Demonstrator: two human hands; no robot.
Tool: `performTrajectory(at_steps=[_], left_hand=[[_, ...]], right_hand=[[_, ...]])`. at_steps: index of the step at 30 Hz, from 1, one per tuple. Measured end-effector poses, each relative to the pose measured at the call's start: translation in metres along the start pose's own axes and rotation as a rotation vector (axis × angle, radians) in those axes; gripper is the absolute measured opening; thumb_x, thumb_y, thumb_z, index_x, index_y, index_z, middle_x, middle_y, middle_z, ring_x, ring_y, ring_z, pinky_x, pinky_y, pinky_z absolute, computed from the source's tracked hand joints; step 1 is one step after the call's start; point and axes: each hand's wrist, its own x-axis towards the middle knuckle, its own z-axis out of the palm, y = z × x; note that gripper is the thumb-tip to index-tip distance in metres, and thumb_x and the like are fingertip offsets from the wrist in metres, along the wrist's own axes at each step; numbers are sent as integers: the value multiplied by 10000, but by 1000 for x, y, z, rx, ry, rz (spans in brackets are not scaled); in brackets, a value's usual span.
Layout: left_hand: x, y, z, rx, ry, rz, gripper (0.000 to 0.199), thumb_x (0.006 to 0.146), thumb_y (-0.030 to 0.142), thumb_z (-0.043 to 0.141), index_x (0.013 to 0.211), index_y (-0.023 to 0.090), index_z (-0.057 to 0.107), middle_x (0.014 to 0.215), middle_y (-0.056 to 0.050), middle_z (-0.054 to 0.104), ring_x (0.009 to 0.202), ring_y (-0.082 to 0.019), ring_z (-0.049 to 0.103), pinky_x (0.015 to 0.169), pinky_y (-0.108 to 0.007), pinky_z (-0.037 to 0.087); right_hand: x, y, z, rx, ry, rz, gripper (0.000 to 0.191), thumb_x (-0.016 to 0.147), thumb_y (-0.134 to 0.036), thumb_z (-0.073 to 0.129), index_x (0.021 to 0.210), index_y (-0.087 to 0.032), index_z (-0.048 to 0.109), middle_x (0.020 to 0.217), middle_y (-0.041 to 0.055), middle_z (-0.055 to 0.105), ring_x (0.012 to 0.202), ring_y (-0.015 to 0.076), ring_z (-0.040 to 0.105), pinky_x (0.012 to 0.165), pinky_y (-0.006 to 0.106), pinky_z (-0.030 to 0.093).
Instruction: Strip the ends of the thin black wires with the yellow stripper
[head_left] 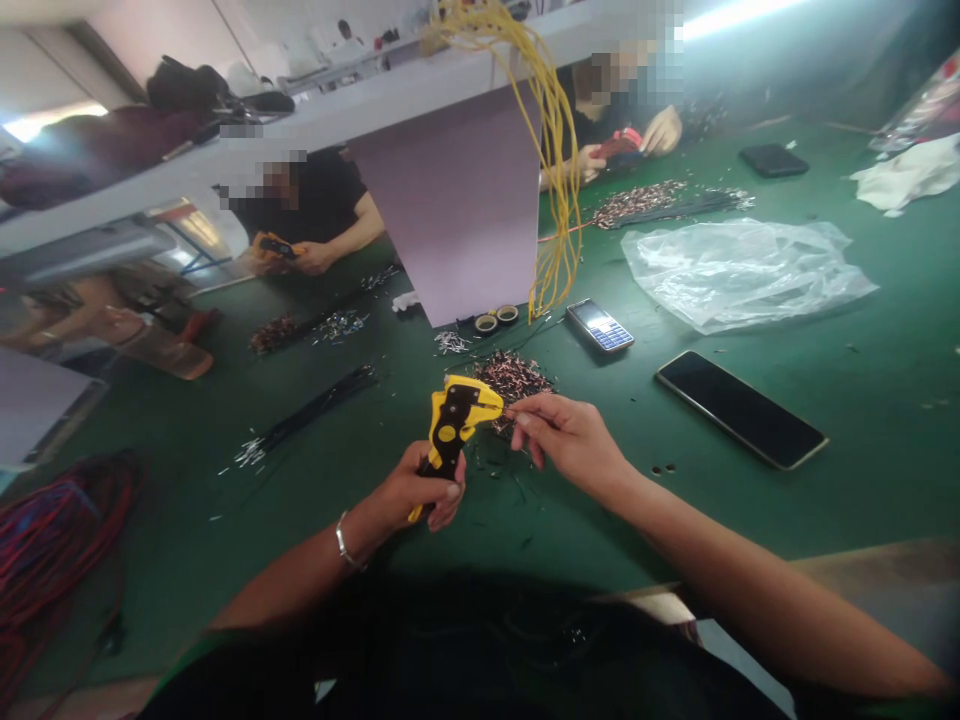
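Wrapped round the handles of a yellow and black wire stripper [448,425], my left hand [431,487] holds the tool upright with its jaws to the right. My right hand [559,430] is closed in a pinch at those jaws. Between its fingertips seems to be a short thin wire, mostly hidden. Just behind the jaws lies a heap of short copper-ended wire pieces [517,375]. To the left, a bundle of black wires [319,408] with pale ends rests on the green table [600,540].
A keypad phone [600,326], a smartphone [741,408] and a clear plastic bag [742,270] lie to the right. Yellow wires [551,180] hang by an upright panel [457,200]. Red wire coils [60,550] lie at left. Across the table, other people [322,215] handle tools and wires.
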Motion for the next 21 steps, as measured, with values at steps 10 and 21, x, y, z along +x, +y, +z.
performTrajectory(at_steps=[10, 21], left_hand=[[3, 13, -1, 9, -1, 47, 252, 679, 182, 742, 884, 103, 617, 658, -17, 581, 485, -119, 536, 465, -273, 484], [9, 11, -3, 209, 224, 223, 282, 738, 172, 767, 959, 109, 603, 768, -29, 613, 592, -130, 584, 573, -310, 517]], right_hand=[[2, 2, -4, -8, 20, -29, 181, 829, -243, 521, 888, -167, 674, 639, -1, 670, 423, 78, 505, 465, 234, 436], [-7, 11, 5, -362, -116, -200, 232, 818, -239, 502, 786, -192, 727, 638, 13, 687, 575, 139, 602, 591, 269, 456]])
